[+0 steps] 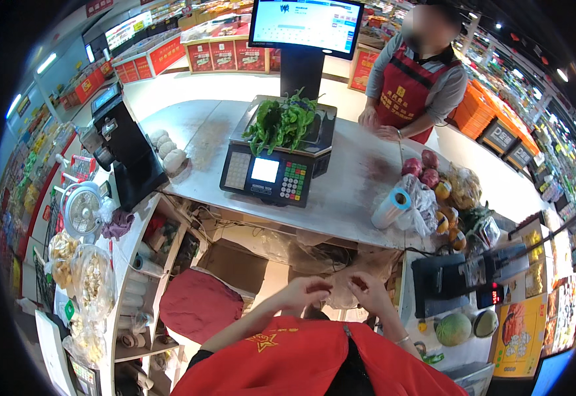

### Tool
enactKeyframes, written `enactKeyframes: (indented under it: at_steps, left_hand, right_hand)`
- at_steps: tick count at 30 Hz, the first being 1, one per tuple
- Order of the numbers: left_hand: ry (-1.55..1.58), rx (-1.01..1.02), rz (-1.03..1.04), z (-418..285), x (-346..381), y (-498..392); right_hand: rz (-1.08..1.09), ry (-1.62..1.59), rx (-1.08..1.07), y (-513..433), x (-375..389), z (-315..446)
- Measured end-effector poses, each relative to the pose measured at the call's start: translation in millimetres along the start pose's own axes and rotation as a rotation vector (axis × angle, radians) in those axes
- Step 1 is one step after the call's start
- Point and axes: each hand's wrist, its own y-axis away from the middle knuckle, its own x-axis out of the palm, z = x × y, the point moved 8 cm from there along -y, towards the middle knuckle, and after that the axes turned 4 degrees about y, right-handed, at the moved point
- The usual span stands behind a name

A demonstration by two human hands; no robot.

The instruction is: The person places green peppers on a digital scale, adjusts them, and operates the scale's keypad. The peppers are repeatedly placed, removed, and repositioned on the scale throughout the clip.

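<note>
Both my hands are raised in front of my red vest, below the counter's near edge. My left hand [312, 289] has its fingers curled loosely, with nothing visible in it. Across a small gap, my right hand [364, 287] is bent inward; whether it holds anything is unclear. Clear plastic bags [340, 292] show behind and between the hands. On the counter [357, 148] stands a label scale [268, 173] with a lit display, and a heap of green peppers [285, 121] lies on its metal pan. A roll of plastic bags [391, 208] stands at the right.
A monitor [305, 24] rises behind the scale. Across the counter stands a person in a red apron [414, 94]. Red-skinned produce [420, 168] and bagged produce lie at the right, melons [454, 329] lower right. A red-covered stool [201, 304], shelves and a small fan [81, 210] are at the left.
</note>
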Motion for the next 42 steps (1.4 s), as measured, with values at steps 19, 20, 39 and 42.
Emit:
enactKeyframes:
  at_steps: [19, 20, 39, 42]
  left_hand:
    - [0.158, 0.081, -0.785, -142.2, -457.0, -160.5]
    - [0.188, 0.002, -0.792, -132.1, -472.8, -175.7]
    - [0.879, -0.059, -0.086, -127.0, -427.6, -274.7]
    - [0.831, -0.005, -0.007, -145.5, -403.9, -274.1]
  right_hand:
    - [0.056, -0.936, 0.309, -376.6, 4.1, 20.1]
    - [-0.009, -0.961, 0.399, -395.8, 7.9, 17.0]
    - [0.114, -1.415, 0.221, -461.6, 25.1, 85.6]
    - [0.095, -1.380, 0.240, -462.5, 25.3, 79.6]
